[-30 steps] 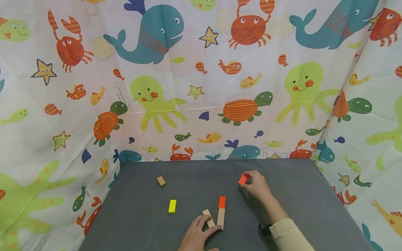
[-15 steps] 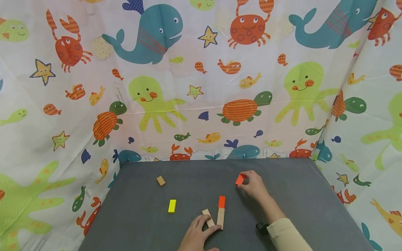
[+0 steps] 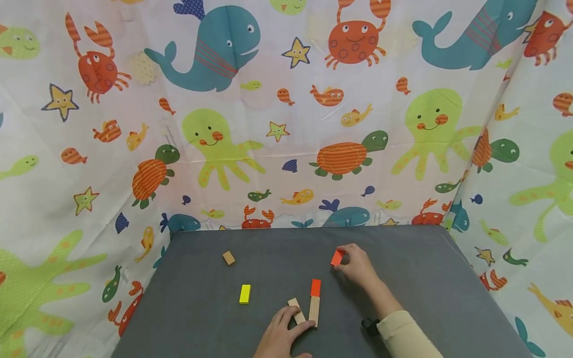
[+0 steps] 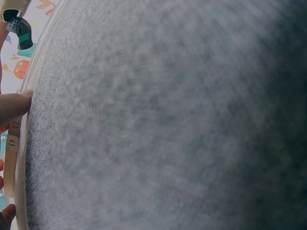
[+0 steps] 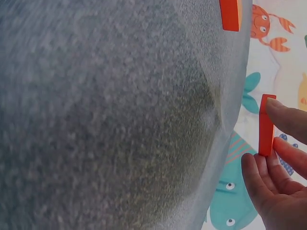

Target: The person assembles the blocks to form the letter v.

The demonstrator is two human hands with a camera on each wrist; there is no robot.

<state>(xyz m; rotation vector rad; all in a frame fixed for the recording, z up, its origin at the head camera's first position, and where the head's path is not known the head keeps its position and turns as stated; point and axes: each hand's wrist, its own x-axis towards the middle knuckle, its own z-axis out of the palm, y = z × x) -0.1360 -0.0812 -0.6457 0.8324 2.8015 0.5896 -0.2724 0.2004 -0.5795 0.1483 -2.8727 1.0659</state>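
Note:
My right hand (image 3: 358, 266) pinches a red-orange block (image 3: 336, 257) between thumb and fingertips, over the back right of the grey table. In the right wrist view the thumb is at the block's (image 5: 266, 129) top end and the fingers are near its lower end. My left hand (image 3: 279, 333) rests at the table's near side. Its fingers touch a slanted wooden block (image 3: 294, 303), and its thumb reaches the near end of a straight wooden block (image 3: 315, 311). Another red-orange block (image 3: 316, 288) stands end to end with that straight one. Numbered wooden blocks (image 4: 11, 158) show beside the left thumb.
A yellow block (image 3: 244, 294) lies left of the left hand. Farther back on the grey table (image 3: 192, 308) is a small wooden block (image 3: 229, 257). A curtain (image 3: 286, 109) printed with sea animals hangs behind the table and along its sides.
My right hand has moved a little to the left with the red-orange block in its fingers. The left hand and the blocks near it stay in place.

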